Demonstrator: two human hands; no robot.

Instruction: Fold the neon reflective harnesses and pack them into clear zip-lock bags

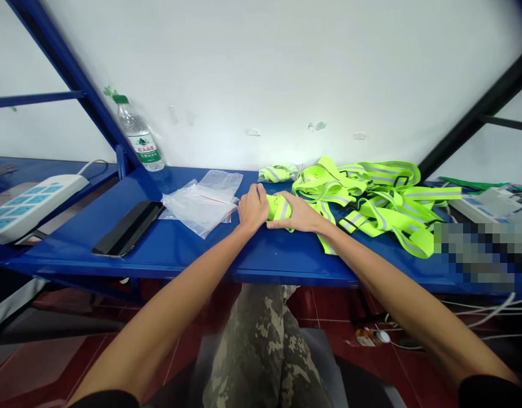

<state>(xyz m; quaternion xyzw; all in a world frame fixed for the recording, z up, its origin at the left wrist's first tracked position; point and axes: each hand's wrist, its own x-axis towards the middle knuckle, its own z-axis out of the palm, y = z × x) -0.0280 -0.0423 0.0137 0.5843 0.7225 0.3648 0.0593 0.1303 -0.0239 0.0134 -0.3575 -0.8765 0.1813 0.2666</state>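
Note:
A bundled neon-yellow reflective strap (279, 208) with a grey stripe lies between my two hands, just above the blue shelf. My left hand (253, 208) closes on its left end, fingers bent over the top. From the right, my right hand (301, 213) grips the same bundle, thumb at the front and fingers behind. Beyond the hands sits a similar strap packed in a clear bag (278, 173). To the right spreads a loose heap of neon-yellow reflective straps (383, 204) with black buckles. Clear zip bags (203, 201) are stacked left of my left hand.
A black phone (128, 228) rests on the blue shelf (226, 258), left of the bags. Against the wall stands a water bottle (142, 139). White power strips (35, 207) lie at far left. Blue frame posts (80, 85) slant up at the side. A small bottle (371, 337) lies on the floor.

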